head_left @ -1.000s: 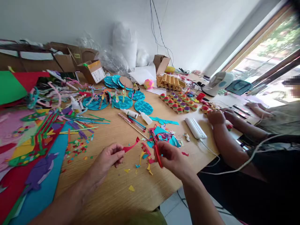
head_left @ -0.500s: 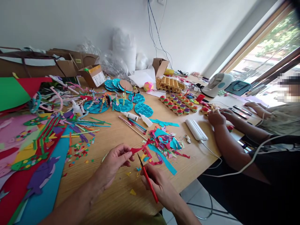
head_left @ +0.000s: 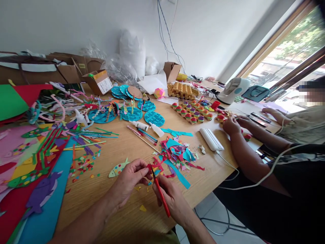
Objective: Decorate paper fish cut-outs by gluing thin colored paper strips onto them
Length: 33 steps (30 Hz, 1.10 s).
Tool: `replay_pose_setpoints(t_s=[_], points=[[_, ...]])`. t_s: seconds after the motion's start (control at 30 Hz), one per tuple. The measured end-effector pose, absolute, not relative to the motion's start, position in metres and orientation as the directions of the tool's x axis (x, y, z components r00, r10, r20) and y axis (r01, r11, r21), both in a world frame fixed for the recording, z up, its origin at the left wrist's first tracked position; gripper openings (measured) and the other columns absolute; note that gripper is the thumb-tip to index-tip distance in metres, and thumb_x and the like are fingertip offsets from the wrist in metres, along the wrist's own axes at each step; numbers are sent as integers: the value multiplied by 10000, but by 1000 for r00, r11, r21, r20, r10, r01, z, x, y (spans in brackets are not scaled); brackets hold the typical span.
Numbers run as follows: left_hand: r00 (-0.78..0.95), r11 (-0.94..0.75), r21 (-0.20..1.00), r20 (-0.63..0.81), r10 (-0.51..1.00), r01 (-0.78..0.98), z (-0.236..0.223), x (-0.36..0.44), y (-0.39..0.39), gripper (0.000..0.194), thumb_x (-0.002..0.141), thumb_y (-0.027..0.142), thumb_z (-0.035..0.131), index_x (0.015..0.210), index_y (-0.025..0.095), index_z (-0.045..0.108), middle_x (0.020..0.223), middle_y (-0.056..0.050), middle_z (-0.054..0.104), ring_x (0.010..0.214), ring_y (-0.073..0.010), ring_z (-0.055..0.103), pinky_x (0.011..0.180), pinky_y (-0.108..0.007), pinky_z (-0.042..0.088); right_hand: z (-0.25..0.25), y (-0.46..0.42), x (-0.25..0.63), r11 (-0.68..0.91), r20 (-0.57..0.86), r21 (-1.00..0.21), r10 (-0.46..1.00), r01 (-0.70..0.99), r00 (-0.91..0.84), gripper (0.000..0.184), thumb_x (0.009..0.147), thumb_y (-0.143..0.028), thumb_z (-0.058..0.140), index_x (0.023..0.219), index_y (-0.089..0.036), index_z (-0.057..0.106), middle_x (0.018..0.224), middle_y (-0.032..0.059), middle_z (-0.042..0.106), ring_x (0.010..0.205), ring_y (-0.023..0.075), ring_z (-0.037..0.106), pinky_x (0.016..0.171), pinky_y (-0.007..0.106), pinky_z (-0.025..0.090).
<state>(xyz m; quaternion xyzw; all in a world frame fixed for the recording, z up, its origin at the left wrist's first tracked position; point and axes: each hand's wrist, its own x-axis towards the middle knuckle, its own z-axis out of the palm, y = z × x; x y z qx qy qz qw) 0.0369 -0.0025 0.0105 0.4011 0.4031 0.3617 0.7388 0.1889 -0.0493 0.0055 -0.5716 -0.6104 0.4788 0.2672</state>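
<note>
Over the near side of a light-brown wooden desk (head_left: 119,149), the left hand (head_left: 132,177) pinches a small red paper-like piece (head_left: 149,167) at the tips of red-handled scissors (head_left: 161,197) gripped in the right hand (head_left: 172,196), a steady hold clear of the blades favouring clean cuts.

A craft workroom beside a window (head_left: 289,57).
Coloured paper sheets (head_left: 52,206) and pipe cleaners (head_left: 59,103) crowd the left edge of the worktop (head_left: 111,144); cardboard boxes (head_left: 98,83) and plastic bags (head_left: 132,52) line its far edge, by the wall (head_left: 83,20). Glue bottles (head_left: 156,129) and paper scraps (head_left: 177,150) lie further in, with painted egg cartons (head_left: 191,113) towards the right edge, where other people's arms (head_left: 246,154) reach over.
</note>
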Motion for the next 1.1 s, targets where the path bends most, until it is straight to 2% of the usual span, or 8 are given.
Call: replay_pose_setpoints(t_s=[0.13,0.4,0.47,0.57,0.73,0.9,1.0,1.1], points=[[433,434,881,-323,842,-186,6,41,0,153,721,283,609,726,151,531,699,-2,603,642,-108,548,572,-207,428,-1,-52,191,-112,-203,-894,964,433,-169,286,852,-369,402,627,-193,379,527,-44,392,513,93,368,480,219,261],[387,409,905,-338,858,-117,4,41,11,217,641,336,640,674,156,523,545,51,516,479,-73,447,471,-190,356,-5,-51,198,-146,-212,-919,966,366,-147,318,857,-424,364,631,-201,369,520,-52,362,469,88,370,447,213,279],[387,388,918,-330,861,-83,5,39,13,214,631,335,636,662,156,523,540,52,510,476,-74,444,464,-190,346,-1,-48,200,-162,-214,-940,966,301,-148,294,834,-439,419,669,-198,388,549,-54,381,478,86,384,454,210,302],[425,343,939,-307,852,-9,5,39,14,207,630,335,628,652,159,523,509,60,483,459,-75,430,434,-185,314,6,-37,200,-121,-141,-968,987,219,-80,258,759,-412,562,756,-190,431,650,-39,455,550,91,425,502,210,350],[536,270,958,-281,796,102,5,41,14,202,662,354,602,656,166,526,461,67,445,432,-79,396,409,-188,290,11,-18,194,-48,-67,-972,995,228,-76,230,723,-355,612,800,-188,474,737,-15,524,599,100,455,524,215,365],[530,222,972,-227,817,74,3,40,11,211,690,364,579,671,156,551,506,54,459,448,-83,398,421,-198,303,7,-9,186,-25,-35,-977,998,212,-44,211,699,-292,618,746,-188,441,675,-30,508,571,97,448,510,215,366],[489,227,973,-221,844,48,2,40,9,210,699,358,575,690,148,571,521,48,460,466,-88,411,435,-202,311,8,-10,182,-31,-33,-985,999,167,-10,234,699,-311,618,730,-187,422,657,-35,482,553,93,430,496,216,356],[433,240,971,-216,875,-2,5,39,9,215,706,362,581,675,150,566,524,47,458,481,-89,406,451,-202,318,14,-16,182,-32,-35,-974,999,225,-10,221,735,-342,584,745,-186,428,641,-41,455,559,95,421,503,214,340]])
